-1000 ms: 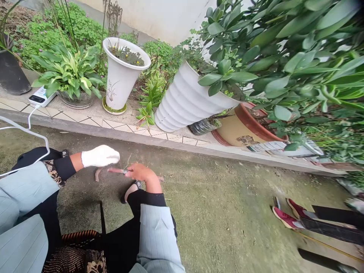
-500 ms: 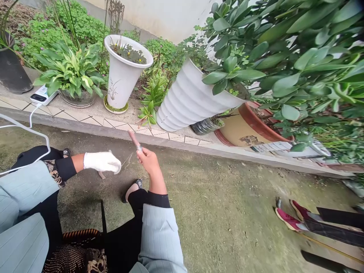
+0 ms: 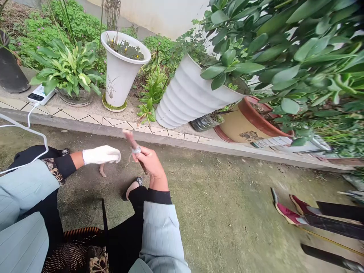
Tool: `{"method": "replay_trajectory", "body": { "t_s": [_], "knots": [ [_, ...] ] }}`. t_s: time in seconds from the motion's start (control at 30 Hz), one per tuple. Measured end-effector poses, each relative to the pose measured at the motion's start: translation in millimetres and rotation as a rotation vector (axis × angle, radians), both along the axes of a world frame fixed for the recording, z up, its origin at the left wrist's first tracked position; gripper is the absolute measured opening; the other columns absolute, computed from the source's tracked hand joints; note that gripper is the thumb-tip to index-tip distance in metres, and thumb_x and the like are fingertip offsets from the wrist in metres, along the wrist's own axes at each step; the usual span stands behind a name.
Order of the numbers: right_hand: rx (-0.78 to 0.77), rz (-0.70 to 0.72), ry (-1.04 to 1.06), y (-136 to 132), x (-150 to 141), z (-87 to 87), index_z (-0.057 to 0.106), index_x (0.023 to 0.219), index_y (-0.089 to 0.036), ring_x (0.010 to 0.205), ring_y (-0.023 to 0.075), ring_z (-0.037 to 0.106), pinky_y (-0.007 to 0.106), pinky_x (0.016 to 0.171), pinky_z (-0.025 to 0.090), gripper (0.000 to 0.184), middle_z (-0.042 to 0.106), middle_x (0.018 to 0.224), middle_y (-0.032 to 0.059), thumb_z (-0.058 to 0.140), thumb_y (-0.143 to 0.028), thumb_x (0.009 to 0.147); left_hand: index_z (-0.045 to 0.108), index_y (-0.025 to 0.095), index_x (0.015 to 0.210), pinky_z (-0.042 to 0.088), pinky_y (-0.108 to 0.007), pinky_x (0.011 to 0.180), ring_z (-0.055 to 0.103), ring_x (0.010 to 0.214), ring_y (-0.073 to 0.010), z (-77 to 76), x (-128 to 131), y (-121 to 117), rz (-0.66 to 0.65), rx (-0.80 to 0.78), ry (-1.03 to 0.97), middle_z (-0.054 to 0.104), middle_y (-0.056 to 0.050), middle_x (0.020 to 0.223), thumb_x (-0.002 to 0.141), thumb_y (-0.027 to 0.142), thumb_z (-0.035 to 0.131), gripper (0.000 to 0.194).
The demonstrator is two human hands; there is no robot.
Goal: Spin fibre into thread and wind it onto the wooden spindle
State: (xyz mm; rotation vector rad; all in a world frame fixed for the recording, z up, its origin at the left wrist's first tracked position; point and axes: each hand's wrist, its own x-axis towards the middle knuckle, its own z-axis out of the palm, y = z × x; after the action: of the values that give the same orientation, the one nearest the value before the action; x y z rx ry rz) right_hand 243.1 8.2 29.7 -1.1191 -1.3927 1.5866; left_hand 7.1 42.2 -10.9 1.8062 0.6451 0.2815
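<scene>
My right hand (image 3: 149,162) is closed around a brownish stick (image 3: 130,137) with a grey band (image 3: 136,150) wrapped around it. The stick tilts up and to the left, and its far end is blurred. A thin pale strand (image 3: 128,159) shows beside it, between my hands. My left hand (image 3: 101,154), in a white glove, is held to the left with its fingers curled together; what they hold, if anything, is hidden. Just below the glove is a curved tan piece (image 3: 102,170); whether it hangs from the hand or lies on the ground I cannot tell.
Along a tiled ledge (image 3: 125,124) stand a white flowerpot (image 3: 118,81), a ribbed white pot (image 3: 193,98), a tan pot (image 3: 237,121) and a white device (image 3: 41,94) with a cable (image 3: 31,125). Another person's red shoes (image 3: 287,213) are at right.
My right hand has risen from near the glove, swinging the stick from nearly level to pointing up and left. The glove has stayed in about the same place, its fingers curling.
</scene>
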Motion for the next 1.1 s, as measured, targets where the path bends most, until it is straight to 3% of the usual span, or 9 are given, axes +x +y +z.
{"method": "replay_trajectory", "body": {
  "t_s": [0.17, 0.4, 0.5, 0.6, 0.73, 0.83, 0.93, 1.0, 1.1],
  "knots": [
    [-0.011, -0.572, 0.085, 14.4, 11.2, -14.3, 0.06, 0.078, -0.016, 0.053, 0.0066, 0.043, 0.021, 0.05, 0.036, 0.031, 0.054, 0.066, -0.0022, 0.065, -0.047, 0.075, 0.063, 0.016, 0.077, 0.04, -0.02, 0.061, 0.052, 0.062, -0.0111, 5.3, 11.8, -15.2, -0.208, 0.002, 0.094, 0.061, 0.0, 0.068, 0.089, 0.034, 0.048, 0.026],
    [-0.063, -0.576, -0.308, 22.6, 26.9, -39.8, 0.059, 0.073, -0.016, 0.048, 0.0068, 0.041, 0.021, 0.047, 0.033, 0.028, 0.051, 0.058, -0.0041, 0.061, -0.044, 0.073, 0.068, 0.015, 0.08, 0.031, -0.021, 0.045, 0.041, 0.05, -0.0093, 20.3, 2.6, -9.7, -0.323, -0.271, -0.034, 0.054, 0.0, 0.058, 0.087, 0.042, 0.052, 0.033],
    [-0.045, -0.465, -0.584, 21.5, 20.5, -38.8, 0.064, 0.082, -0.016, 0.053, 0.0099, 0.047, 0.023, 0.052, 0.036, 0.027, 0.058, 0.063, -0.0007, 0.054, -0.041, 0.081, 0.069, 0.014, 0.08, 0.025, -0.022, 0.04, 0.035, 0.046, -0.0086, 23.5, -0.7, -9.8, -0.439, -0.402, 0.0, 0.051, 0.0, 0.056, 0.086, 0.043, 0.054, 0.033],
    [-0.044, -0.198, -1.038, 18.1, 6.3, -35.7, 0.069, 0.094, -0.018, 0.069, 0.0159, 0.058, 0.026, 0.061, 0.039, 0.027, 0.069, 0.082, 0.0073, 0.052, -0.037, 0.086, 0.069, 0.015, 0.081, 0.025, -0.022, 0.039, 0.035, 0.045, -0.0089, 22.3, -2.9, -11.2, -0.539, -0.396, 0.045, 0.053, 0.0, 0.055, 0.087, 0.046, 0.052, 0.036],
    [-0.183, 0.427, -1.375, 9.9, -10.6, -34.9, 0.074, 0.087, -0.017, 0.076, 0.0205, 0.062, 0.028, 0.062, 0.038, 0.019, 0.071, 0.088, 0.013, 0.066, -0.031, 0.077, 0.067, 0.014, 0.077, 0.035, -0.021, 0.048, 0.045, 0.053, -0.0095, 19.2, -11.6, -0.1, -0.292, -0.282, -0.017, 0.061, -0.003, 0.067, 0.085, 0.044, 0.054, 0.034],
    [-0.191, 0.737, -1.179, 2.5, -11.5, -29.6, 0.074, 0.08, -0.017, 0.064, 0.0152, 0.057, 0.026, 0.058, 0.035, 0.014, 0.066, 0.069, 0.0052, 0.068, -0.028, 0.073, 0.062, 0.012, 0.072, 0.035, -0.021, 0.049, 0.043, 0.051, -0.0085, 16.5, -20.5, 16.6, 0.062, -0.163, -0.017, 0.059, -0.002, 0.065, 0.084, 0.041, 0.052, 0.033],
    [-0.251, 0.874, -0.667, -4.5, -3.4, -15.4, 0.072, 0.086, -0.016, 0.061, 0.0108, 0.052, 0.023, 0.059, 0.037, 0.02, 0.061, 0.066, -0.0008, 0.068, -0.031, 0.073, 0.06, 0.013, 0.071, 0.036, -0.021, 0.052, 0.044, 0.054, -0.0096, 12.1, -24.2, 27.2, 0.313, -0.002, 0.086, 0.056, -0.001, 0.065, 0.083, 0.037, 0.05, 0.028],
    [-0.238, 0.802, -0.315, -8.1, 3.5, -5.5, 0.071, 0.091, -0.014, 0.063, 0.0099, 0.05, 0.023, 0.061, 0.038, 0.03, 0.06, 0.069, -0.0013, 0.071, -0.035, 0.07, 0.059, 0.014, 0.07, 0.037, -0.021, 0.056, 0.048, 0.059, -0.011, 7.7, -21.4, 26.0, 0.337, 0.063, 0.142, 0.057, -0.001, 0.067, 0.081, 0.034, 0.049, 0.025],
    [-0.124, 0.32, -0.053, -8.5, 12.3, 0.2, 0.067, 0.091, -0.013, 0.057, 0.0081, 0.044, 0.023, 0.057, 0.036, 0.033, 0.055, 0.067, -0.002, 0.069, -0.041, 0.073, 0.059, 0.014, 0.068, 0.038, -0.021, 0.059, 0.051, 0.064, -0.012, 0.5, -11.2, 12.9, 0.179, 0.061, 0.146, 0.059, 0.0, 0.068, 0.082, 0.034, 0.048, 0.026]
  ]
}}
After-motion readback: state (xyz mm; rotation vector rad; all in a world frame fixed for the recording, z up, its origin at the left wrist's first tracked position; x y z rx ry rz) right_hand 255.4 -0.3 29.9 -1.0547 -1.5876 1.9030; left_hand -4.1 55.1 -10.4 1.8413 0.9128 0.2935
